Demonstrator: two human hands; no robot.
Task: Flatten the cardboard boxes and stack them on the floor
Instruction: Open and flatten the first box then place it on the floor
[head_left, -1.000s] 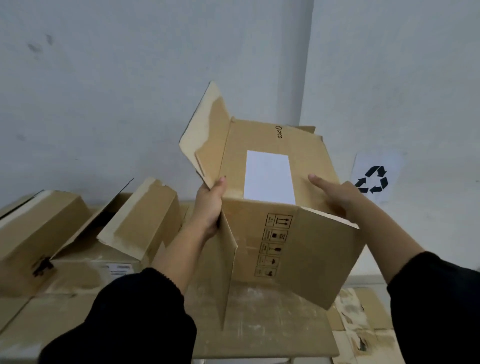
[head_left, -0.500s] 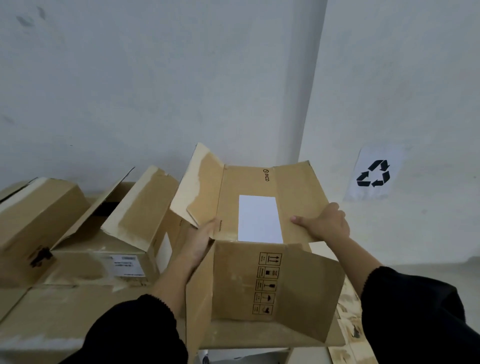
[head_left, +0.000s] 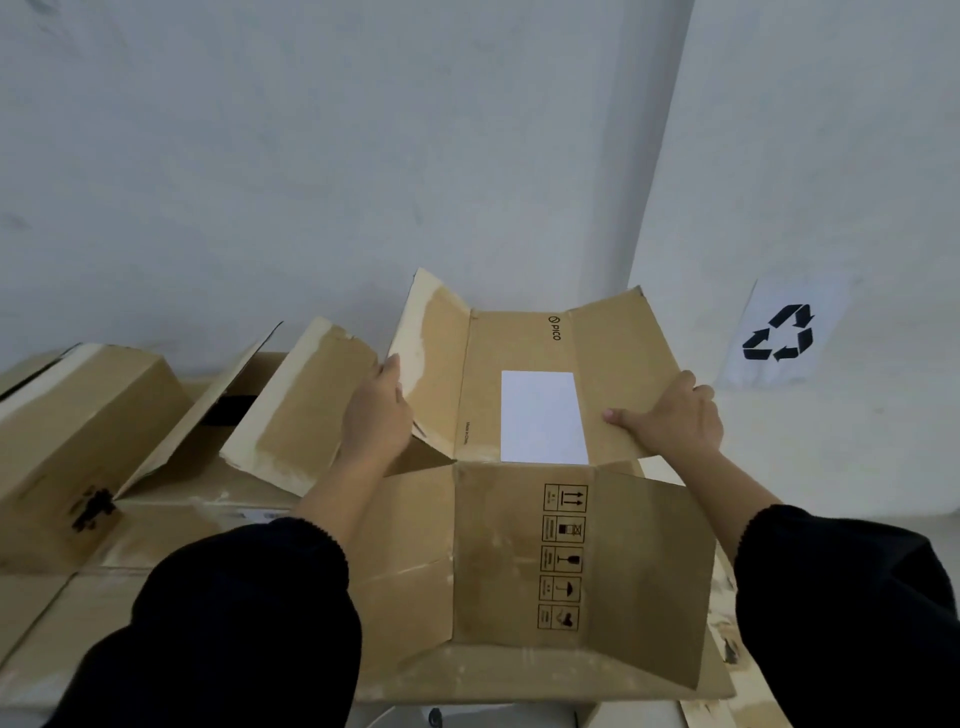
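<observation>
At far left, two unflattened boxes (head_left: 78, 441) on the cardboard pile, one with flaps open. Next, left hand (head_left: 376, 415) laid against the left flap (head_left: 431, 364) of the held box (head_left: 524, 551), fingers together, thumb hidden, so cannot tell if pinching. In the middle, box half collapsed, resting low on the pile, white label (head_left: 543, 415) on the far panel. At right, right hand (head_left: 675, 421) clamped over the right panel edge, thumb on the inner face. Probably light, stiff along panels, weak at creases and worn edges; best held near the folds.
</observation>
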